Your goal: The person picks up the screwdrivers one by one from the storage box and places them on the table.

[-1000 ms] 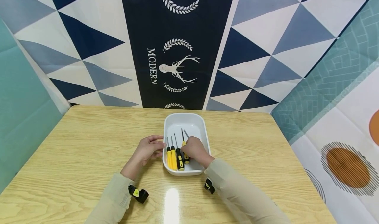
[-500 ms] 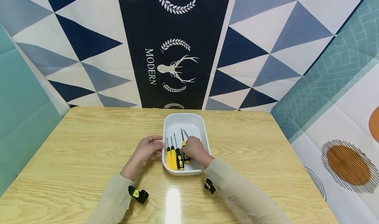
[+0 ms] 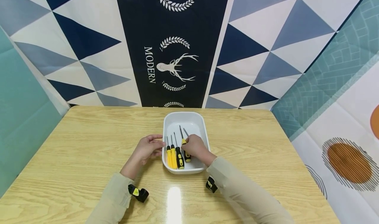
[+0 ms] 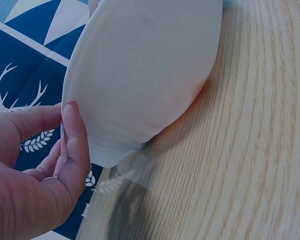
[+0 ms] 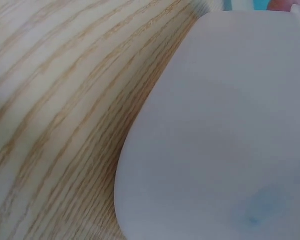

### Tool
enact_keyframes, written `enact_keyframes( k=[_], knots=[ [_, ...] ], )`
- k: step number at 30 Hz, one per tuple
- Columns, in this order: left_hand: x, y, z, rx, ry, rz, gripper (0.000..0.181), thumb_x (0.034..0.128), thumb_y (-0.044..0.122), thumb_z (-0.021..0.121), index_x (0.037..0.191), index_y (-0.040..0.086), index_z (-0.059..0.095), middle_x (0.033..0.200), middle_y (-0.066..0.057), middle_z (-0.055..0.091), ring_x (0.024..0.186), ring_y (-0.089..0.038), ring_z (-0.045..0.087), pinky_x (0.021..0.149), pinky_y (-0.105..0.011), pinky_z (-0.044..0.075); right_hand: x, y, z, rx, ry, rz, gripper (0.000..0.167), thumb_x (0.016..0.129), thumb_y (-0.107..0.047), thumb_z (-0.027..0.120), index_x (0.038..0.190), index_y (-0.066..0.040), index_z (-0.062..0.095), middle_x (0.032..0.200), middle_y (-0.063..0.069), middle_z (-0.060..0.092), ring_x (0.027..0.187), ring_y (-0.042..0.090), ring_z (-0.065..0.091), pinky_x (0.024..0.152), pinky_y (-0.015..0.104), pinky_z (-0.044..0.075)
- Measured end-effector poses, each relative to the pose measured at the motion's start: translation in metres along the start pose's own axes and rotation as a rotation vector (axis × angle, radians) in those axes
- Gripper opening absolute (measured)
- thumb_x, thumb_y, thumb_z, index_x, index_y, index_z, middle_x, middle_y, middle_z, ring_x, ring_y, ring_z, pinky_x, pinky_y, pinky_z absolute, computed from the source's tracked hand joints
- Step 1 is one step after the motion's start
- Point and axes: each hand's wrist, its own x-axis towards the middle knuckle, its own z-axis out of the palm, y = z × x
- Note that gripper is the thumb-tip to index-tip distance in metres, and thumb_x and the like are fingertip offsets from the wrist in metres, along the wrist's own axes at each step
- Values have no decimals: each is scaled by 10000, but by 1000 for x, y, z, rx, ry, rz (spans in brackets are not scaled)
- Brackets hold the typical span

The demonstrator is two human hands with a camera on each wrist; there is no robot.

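Observation:
In the head view a white plastic tray (image 3: 168, 118) sits on the table. My left hand (image 3: 147, 149) holds its left rim, thumb over the edge; in the left wrist view the fingers (image 4: 74, 145) press the outer wall. Reaching into the tray, my right hand (image 3: 196, 146) grips a black-and-yellow screwdriver (image 3: 187, 157) near the top of its handle. To its left lie two yellow-handled screwdrivers (image 3: 173, 160) and another black-and-yellow screwdriver (image 3: 180, 161). One more metal shaft (image 3: 185, 131) shows beyond the right hand; whatever it belongs to is hidden. The right wrist view shows mostly tray wall (image 5: 205, 125).
The wooden table (image 3: 94, 135) extends to both sides and in front of the tray. A patterned cloth wall (image 3: 177, 95) rises behind its far edge. Black wrist cameras (image 3: 139, 193) hang beneath both sleeves.
The gripped screwdriver has shifted slightly, its tip moving a little up and left and its handle a little right. The left hand still holds the rim; the other screwdrivers stay put.

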Motion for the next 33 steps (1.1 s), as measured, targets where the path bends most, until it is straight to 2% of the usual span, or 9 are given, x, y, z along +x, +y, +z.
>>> enact_keyframes(
  k=[2, 5, 7, 10, 13, 20, 23, 28, 33],
  knots=[
    [0, 1, 0, -1, -6, 4, 471, 862, 54, 638, 1299, -12, 474, 975, -94, 607, 693, -124, 610, 706, -304, 583, 1, -1, -1, 12, 2, 10, 315, 827, -145, 657, 596, -132, 444, 555, -14, 416, 484, 101, 429, 426, 192, 371],
    [0, 2, 0, -4, -6, 3, 473, 859, 56, 644, 1298, -5, 479, 978, -92, 609, 704, -123, 616, 705, -299, 582, 2, -1, -3, 25, 2, 32, 131, 830, -166, 664, 801, -62, 589, 717, 36, 531, 599, 123, 518, 497, 204, 448],
    [0, 2, 0, -7, -5, 5, 470, 853, 59, 651, 1290, 0, 488, 976, -92, 610, 710, -126, 622, 698, -290, 582, 2, -1, -4, 29, 2, 43, 209, 833, -181, 670, 964, -27, 618, 835, 67, 578, 680, 138, 557, 552, 215, 485],
    [0, 2, 1, -4, -1, 7, 466, 847, 69, 660, 1281, 17, 500, 980, -91, 609, 721, -128, 628, 691, -274, 580, 3, -1, -4, 27, 2, 53, 323, 834, -201, 677, 1084, -7, 610, 934, 85, 601, 746, 146, 575, 599, 221, 502],
    [-1, 1, 1, 0, 6, 10, 458, 846, 68, 660, 1274, 20, 505, 981, -96, 610, 715, -130, 628, 683, -267, 580, 3, 0, -4, 34, 1, 55, 346, 833, -211, 683, 1102, -7, 606, 964, 89, 606, 767, 148, 576, 614, 226, 508],
    [-25, 23, 5, 6, -28, 5, 462, 868, 31, 616, 1300, -34, 464, 956, -89, 606, 697, -119, 613, 746, -306, 579, 0, -3, -4, 75, -3, 55, 365, 827, -224, 696, 1111, -10, 611, 989, 93, 611, 777, 147, 576, 626, 233, 509],
    [-22, 20, 4, 1, -29, 3, 464, 865, 27, 619, 1298, -34, 465, 947, -84, 607, 691, -122, 614, 737, -302, 581, -1, -5, -4, 86, -11, 51, 376, 828, -226, 694, 1121, -7, 607, 1017, 102, 615, 794, 150, 581, 649, 242, 519],
    [-9, 8, 1, -9, -23, 4, 475, 859, 46, 639, 1300, -9, 473, 945, -71, 611, 681, -121, 614, 711, -293, 583, -2, -5, -4, 84, -12, 38, 377, 828, -221, 694, 1121, 0, 608, 1034, 108, 620, 808, 153, 586, 673, 249, 529],
    [-3, 2, 0, -3, -5, 9, 467, 856, 66, 648, 1291, 13, 487, 951, -69, 615, 685, -118, 619, 687, -273, 580, 0, -3, -6, 83, 0, 37, 359, 818, -216, 701, 1099, -9, 617, 996, 95, 621, 780, 145, 579, 638, 231, 519]
  ],
)
